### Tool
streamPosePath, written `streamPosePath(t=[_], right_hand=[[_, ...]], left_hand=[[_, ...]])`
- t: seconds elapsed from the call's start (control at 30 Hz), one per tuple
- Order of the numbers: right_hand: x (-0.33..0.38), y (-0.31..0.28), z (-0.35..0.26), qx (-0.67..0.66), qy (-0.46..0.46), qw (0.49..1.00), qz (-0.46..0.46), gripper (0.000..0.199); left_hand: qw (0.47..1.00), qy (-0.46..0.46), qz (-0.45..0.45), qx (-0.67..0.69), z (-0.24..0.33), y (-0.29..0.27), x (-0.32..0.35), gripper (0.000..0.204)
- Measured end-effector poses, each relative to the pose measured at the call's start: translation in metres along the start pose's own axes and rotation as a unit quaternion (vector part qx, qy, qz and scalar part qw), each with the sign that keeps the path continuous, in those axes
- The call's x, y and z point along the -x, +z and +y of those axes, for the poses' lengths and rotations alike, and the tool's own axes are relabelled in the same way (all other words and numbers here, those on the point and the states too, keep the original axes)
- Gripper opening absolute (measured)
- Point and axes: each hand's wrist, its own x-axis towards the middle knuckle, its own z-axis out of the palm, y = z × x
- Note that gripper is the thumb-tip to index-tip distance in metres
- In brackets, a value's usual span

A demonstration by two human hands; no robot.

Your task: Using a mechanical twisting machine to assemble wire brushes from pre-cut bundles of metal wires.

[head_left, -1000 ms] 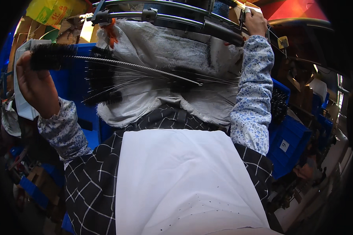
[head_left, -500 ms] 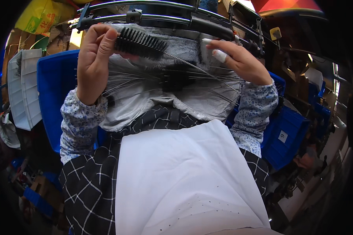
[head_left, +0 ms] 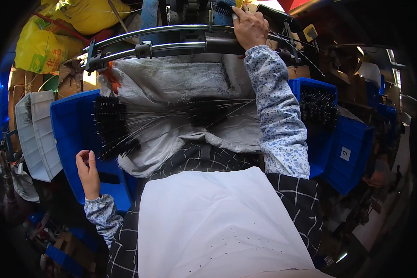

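Observation:
At the far side, beyond the metal rails, my right hand (head_left: 251, 28) is closed on a black twisted-wire brush (head_left: 223, 8). Its bristles show left of the fingers, and its thin wire stem slants away to the right. A white covering shows on one finger. My left hand (head_left: 88, 176) is held over the left blue bin (head_left: 72, 116), fingers loosely bent and apart, with nothing visible in it. Between my arms, several similar wire brushes (head_left: 111, 123) lie across a grey-white cloth (head_left: 167, 78), their bristle ends to the left and in the middle (head_left: 201, 111).
Two curved metal rails (head_left: 167, 47) cross in front of me. At the right stands a blue bin (head_left: 306, 83) with several black brushes, beside another blue bin (head_left: 356, 162). White trays (head_left: 37, 134) stand at the left, with yellow bags (head_left: 41, 44) behind.
The brush has passed from my left hand to my right, which has moved forward past the rails. My left hand has dropped back and left, over the blue bin.

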Motion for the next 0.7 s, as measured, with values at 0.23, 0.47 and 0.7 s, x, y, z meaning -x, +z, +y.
streamPosePath(t=[0.23,0.47,0.7], right_hand=[[-0.008,0.014,-0.001,-0.028,-0.014,0.999,0.029,0.025],[-0.009,0.026,0.007,-0.052,-0.022,0.998,-0.006,0.028],[-0.025,0.026,0.002,-0.069,0.002,0.996,-0.053,0.033]], left_hand=[[0.988,-0.100,-0.100,0.063,0.001,-0.009,0.007,0.024],[0.997,-0.047,-0.065,0.012,0.014,-0.005,0.004,0.022],[0.984,0.105,0.146,-0.003,0.031,-0.018,-0.020,0.018]])
